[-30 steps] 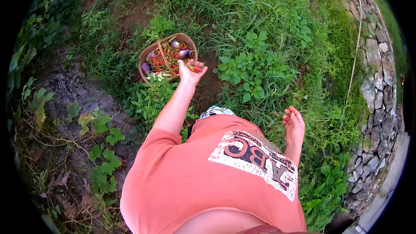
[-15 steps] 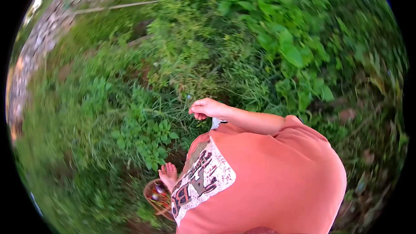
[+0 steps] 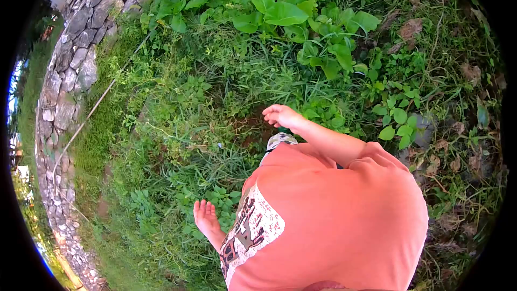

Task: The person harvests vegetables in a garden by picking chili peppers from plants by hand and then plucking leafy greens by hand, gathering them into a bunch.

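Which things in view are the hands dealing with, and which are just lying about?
At the hands:
- right hand, curled beside bare soil; any grip unclear
- left hand, open and empty, near low leafy plants

Just around:
- stone wall
- long thin pole or cord
- broad-leaved plants

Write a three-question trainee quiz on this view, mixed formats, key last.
1. What does the left hand hold? A) a basket; B) a chilli pepper; C) nothing visible.
2. True or false: the right hand is apart from the left hand.
3. Fill in: the wall at the left of the view is built of ____.

Key: 1 C; 2 true; 3 stones.
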Demonstrator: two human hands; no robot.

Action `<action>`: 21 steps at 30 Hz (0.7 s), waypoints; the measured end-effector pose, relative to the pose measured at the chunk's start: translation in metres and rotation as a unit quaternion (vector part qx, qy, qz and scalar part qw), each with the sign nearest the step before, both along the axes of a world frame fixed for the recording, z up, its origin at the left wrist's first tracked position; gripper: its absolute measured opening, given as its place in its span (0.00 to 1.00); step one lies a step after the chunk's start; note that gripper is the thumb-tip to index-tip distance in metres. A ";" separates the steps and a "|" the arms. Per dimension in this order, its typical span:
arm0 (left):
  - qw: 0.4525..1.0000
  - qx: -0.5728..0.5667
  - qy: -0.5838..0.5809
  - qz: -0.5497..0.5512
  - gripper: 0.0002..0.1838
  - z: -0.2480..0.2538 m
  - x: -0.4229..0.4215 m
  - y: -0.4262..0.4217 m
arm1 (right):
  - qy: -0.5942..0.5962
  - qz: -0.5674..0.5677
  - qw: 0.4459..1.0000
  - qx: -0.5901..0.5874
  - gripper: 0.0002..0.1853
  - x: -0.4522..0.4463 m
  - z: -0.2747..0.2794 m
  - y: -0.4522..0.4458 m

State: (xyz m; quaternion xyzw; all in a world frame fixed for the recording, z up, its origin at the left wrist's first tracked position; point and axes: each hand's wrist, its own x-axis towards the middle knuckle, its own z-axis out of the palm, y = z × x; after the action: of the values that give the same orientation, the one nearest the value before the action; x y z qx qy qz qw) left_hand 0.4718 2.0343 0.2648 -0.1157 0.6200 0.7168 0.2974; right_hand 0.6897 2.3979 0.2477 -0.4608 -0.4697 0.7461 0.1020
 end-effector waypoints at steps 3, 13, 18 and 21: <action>0.999 0.020 -0.018 -0.020 0.17 0.007 0.003 0.016 | 0.027 -0.101 0.994 -0.031 0.09 -0.003 -0.011 0.034; 0.997 -0.044 -0.053 -0.025 0.15 0.025 0.002 0.088 | 0.235 -0.513 0.807 -0.176 0.13 -0.020 -0.083 0.247; 0.988 -0.094 -0.100 -0.067 0.15 0.030 0.000 0.146 | 0.195 -0.579 0.773 -0.168 0.11 -0.063 -0.147 0.348; 0.984 -0.097 -0.122 -0.090 0.14 0.029 -0.001 0.189 | 0.191 -0.613 0.750 -0.160 0.10 -0.082 -0.183 0.395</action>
State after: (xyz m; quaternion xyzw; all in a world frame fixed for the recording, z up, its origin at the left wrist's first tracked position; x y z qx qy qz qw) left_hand 0.4707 2.2236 0.2938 -0.1745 0.6538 0.6041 0.4210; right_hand 0.6072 2.7932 0.0648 -0.5073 0.0688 0.6600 0.5498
